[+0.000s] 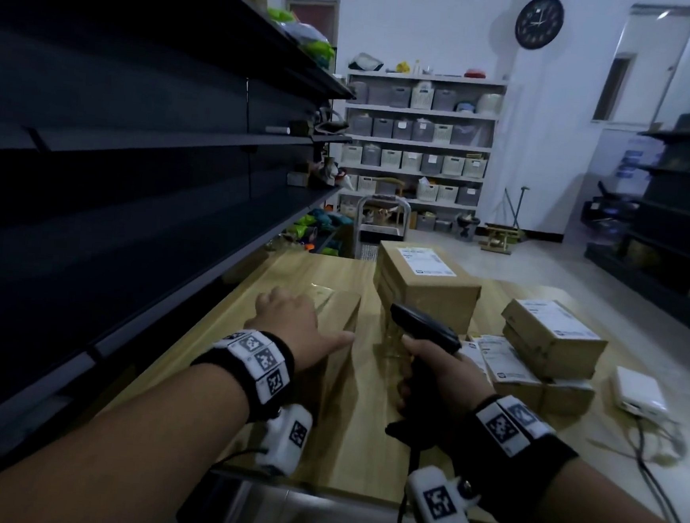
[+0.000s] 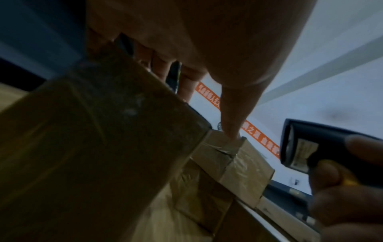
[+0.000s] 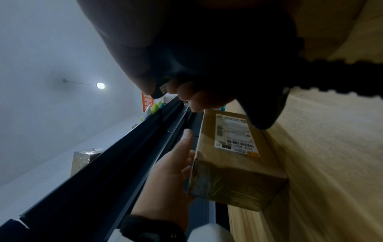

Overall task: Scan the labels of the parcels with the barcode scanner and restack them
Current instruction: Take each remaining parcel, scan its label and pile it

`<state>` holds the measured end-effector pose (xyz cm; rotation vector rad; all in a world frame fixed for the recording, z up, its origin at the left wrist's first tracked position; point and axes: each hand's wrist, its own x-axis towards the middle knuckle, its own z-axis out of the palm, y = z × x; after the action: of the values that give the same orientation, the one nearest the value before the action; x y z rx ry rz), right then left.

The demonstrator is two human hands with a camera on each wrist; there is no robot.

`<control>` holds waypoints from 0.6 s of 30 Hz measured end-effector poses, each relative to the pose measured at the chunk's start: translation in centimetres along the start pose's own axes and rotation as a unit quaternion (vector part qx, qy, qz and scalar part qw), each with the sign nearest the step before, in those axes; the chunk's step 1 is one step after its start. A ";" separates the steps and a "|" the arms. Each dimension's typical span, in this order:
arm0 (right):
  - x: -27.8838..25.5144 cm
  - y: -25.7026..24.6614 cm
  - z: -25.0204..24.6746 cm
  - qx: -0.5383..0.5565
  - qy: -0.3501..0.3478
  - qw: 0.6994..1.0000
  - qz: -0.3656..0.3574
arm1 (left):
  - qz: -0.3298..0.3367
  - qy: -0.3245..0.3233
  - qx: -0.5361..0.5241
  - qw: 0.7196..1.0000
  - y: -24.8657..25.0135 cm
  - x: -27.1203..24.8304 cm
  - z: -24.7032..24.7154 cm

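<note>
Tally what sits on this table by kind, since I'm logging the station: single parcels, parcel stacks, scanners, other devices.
Single parcel: 1
Parcel stacks: 2
Barcode scanner: 1
White cabled box: 1
Total: 5

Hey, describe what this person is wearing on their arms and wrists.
Both forearms are bare, with no sleeves. Each wrist carries a black band set with white square tiles printed with black-and-white coded markers. Under each wrist hangs a white camera unit with its own marker and a thin black cable.
</note>
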<state>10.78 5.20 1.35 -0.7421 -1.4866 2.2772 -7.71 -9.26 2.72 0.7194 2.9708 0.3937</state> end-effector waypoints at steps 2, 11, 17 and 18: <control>-0.2 0.1 -0.1 0.003 0.004 1.000 -0.004 | -0.033 -0.031 0.006 0.999 0.5 -0.3 0.8; -0.9 0.3 -0.5 -0.004 -0.008 1.000 -0.009 | -0.045 0.010 -0.126 0.991 -1.5 -0.8 1.6; -1.4 0.6 -1.0 -0.018 -0.022 0.999 -0.017 | -0.060 0.034 -0.581 0.811 -3.6 -2.7 2.9; -1.5 0.4 -0.9 -0.028 -0.022 0.999 -0.016 | -0.048 0.039 -0.604 0.795 -3.7 -3.0 3.3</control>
<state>12.54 4.95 1.05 -0.6826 -1.5762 2.2514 -6.24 -13.05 -1.44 0.3384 2.0322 2.0034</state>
